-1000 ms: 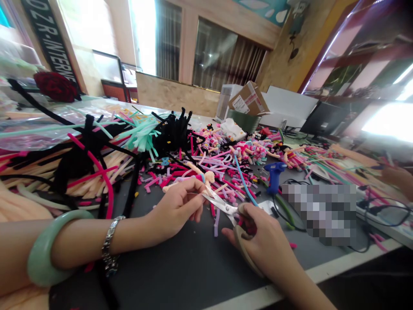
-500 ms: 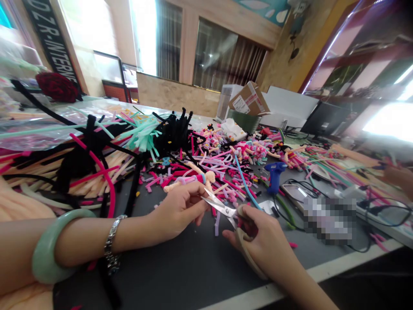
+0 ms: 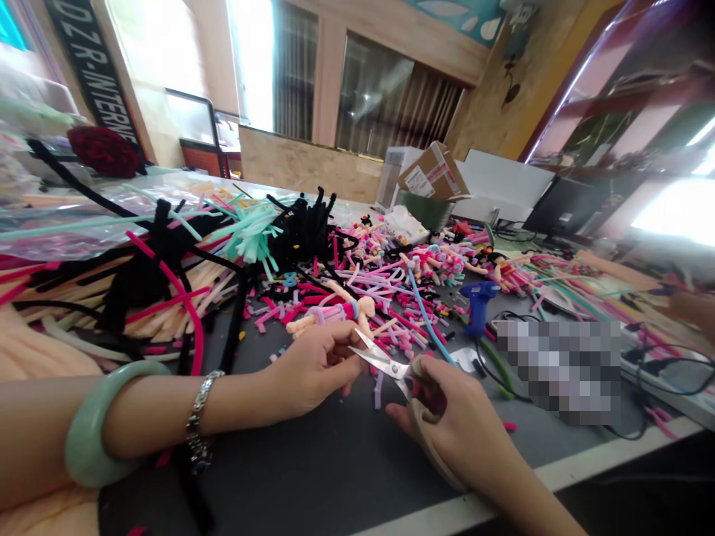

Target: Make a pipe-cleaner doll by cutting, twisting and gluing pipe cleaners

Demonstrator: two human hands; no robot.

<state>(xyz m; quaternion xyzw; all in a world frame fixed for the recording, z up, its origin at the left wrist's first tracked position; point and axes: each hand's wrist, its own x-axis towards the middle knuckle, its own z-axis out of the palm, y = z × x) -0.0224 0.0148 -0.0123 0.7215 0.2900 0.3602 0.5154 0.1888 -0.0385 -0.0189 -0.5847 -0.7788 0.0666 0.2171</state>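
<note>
Pipe-cleaner doll (image 3: 329, 313), peach with pink and blue wraps, lies just above the left hand (image 3: 313, 370), over the grey mat (image 3: 290, 476). Long axis runs roughly sideways across the view, rising a little to the right, with the right end by the left fingertips. Left hand is clearly the nearer one: fingers pressed together and pinching at the tips, but whether they hold the doll or a thin piece beside it can't be told. Scissors (image 3: 385, 363) sit in the right hand (image 3: 455, 420), blades slightly open, tips pointing up and left, just beside the left fingertips. Right hand is curled around the handles, fingers closed in, and lies farther from the doll, to the right of the blades. Left wrist has a metal bracelet (image 3: 198, 417) and a green bangle (image 3: 94, 424). Beyond the doll is a messy spread of cut pink and lilac stems (image 3: 385, 298), then a black stem bundle (image 3: 302, 234) and mint strips (image 3: 251, 234). Blue glue gun (image 3: 477, 305) stands right of the scissors. Another person's hand (image 3: 693, 309) is at the right edge, well apart.
</note>
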